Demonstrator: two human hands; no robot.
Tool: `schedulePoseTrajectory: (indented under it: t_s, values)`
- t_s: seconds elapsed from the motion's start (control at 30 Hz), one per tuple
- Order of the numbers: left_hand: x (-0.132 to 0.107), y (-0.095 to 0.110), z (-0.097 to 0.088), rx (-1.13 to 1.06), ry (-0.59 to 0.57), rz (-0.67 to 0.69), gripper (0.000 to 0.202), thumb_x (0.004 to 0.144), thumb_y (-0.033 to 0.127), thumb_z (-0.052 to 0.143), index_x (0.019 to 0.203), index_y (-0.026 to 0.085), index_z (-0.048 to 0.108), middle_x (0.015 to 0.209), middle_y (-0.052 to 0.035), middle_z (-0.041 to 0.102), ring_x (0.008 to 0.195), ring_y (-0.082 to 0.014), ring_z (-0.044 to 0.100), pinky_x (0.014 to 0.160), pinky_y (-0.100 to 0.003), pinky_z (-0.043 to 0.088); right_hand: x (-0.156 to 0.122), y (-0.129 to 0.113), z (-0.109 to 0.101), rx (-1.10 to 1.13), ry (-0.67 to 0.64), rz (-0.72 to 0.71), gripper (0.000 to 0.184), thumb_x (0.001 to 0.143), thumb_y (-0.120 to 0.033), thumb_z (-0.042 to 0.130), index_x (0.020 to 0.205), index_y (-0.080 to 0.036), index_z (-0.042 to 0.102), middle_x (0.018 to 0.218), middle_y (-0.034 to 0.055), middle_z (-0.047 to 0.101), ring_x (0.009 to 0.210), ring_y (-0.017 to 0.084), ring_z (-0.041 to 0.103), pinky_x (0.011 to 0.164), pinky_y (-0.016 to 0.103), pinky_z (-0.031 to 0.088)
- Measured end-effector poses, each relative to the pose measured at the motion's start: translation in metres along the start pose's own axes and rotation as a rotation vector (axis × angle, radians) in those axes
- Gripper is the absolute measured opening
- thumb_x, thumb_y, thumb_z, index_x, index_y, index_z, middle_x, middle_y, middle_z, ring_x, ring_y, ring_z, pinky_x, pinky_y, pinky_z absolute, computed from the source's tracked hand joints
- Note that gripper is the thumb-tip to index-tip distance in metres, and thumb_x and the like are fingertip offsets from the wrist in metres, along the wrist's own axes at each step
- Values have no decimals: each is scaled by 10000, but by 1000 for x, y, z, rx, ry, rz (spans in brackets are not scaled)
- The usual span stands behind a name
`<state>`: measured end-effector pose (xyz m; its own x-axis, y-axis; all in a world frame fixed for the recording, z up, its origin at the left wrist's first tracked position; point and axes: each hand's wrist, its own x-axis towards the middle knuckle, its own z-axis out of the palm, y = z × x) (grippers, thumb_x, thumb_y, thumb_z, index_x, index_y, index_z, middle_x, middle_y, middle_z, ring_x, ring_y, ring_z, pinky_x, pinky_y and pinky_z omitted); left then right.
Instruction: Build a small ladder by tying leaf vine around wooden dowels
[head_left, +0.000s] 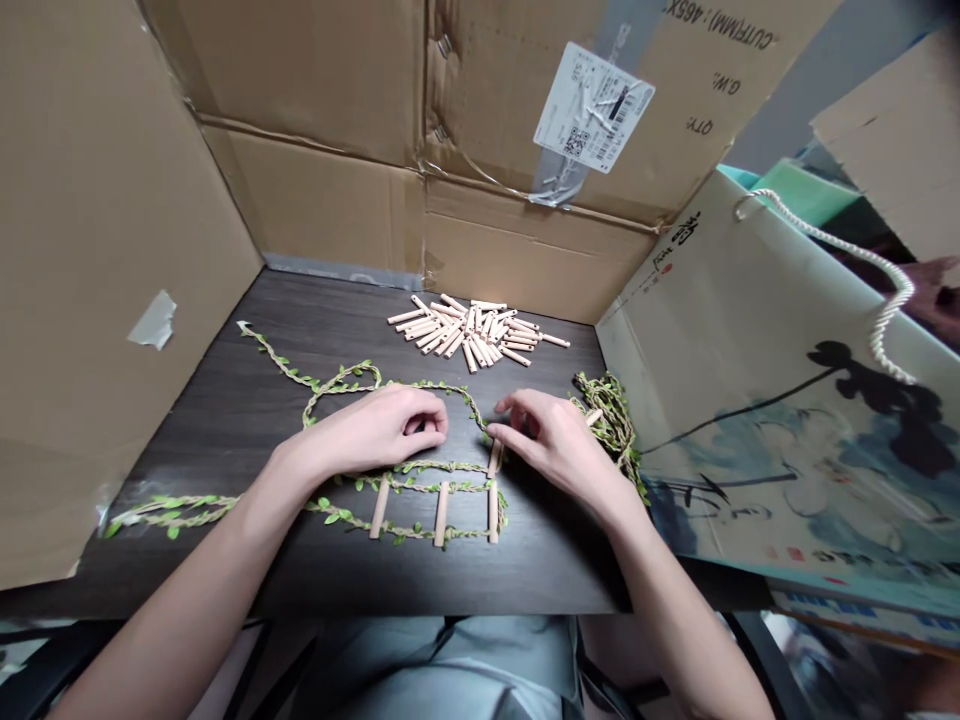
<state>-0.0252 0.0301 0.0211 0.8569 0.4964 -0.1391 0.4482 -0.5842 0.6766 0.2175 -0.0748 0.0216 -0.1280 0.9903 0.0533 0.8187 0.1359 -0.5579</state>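
Observation:
My left hand point(390, 425) hovers over the leafy green twine point(442, 386), its fingers curled in toward the thumb and nothing visible in them. To its right, my right hand point(551, 435) has thumb and forefinger apart. Its thumb tip is at the twine's bend by the top of a wooden peg point(495, 458); whether they touch is hard to tell. In front of the hands lie two twine strands crossed by three wooden pegs point(441, 515), like ladder rungs. The left forearm covers part of the twine.
A pile of drilled wooden pegs point(476, 330) lies at the back of the dark table point(330, 580). A bundle of leafy twine point(615, 425) sits at right, beside a paper bag point(750, 400) with a rope handle. Cardboard walls point(315, 200) enclose the back and left.

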Motion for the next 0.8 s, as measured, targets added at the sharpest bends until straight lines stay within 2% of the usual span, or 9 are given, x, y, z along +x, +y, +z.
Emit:
schedulePoseTrajectory:
  t_s: [0.07,0.13,0.23,0.47,0.8]
  values:
    - [1,0,2,5,-8,23,141,930,294,633,905,196,731,788,6,685,679,-131,554,635,-233,383,-1,4,-3,-41,-28,119,293,979,-455,706,1140,-212,672,774,-16,707,688,164,590,674,283,347]
    - [3,1,5,10,-56,49,132,920,305,667,912,200,746,834,0,703,714,-136,578,658,-234,398,-1,7,-2,-64,-91,180,329,957,-476,727,1151,-217,668,770,-12,720,698,175,617,662,283,344]
    - [5,3,9,24,-96,67,135,926,303,675,892,203,760,842,0,707,717,-135,581,666,-238,400,0,7,3,-54,-152,177,271,942,-444,746,1099,-231,686,816,-4,745,736,178,644,657,277,345]
    - [5,4,12,9,-104,88,181,950,315,644,871,208,766,817,-2,692,693,-135,573,649,-242,391,1,5,7,-20,-154,158,172,956,-398,736,996,-232,710,833,-4,760,702,157,634,630,267,327]
    - [3,7,14,-1,-139,98,202,961,306,624,857,213,770,817,5,692,683,-126,561,649,-244,381,1,4,9,-28,-158,145,162,949,-370,748,1008,-225,706,853,-5,774,750,169,671,656,269,356]
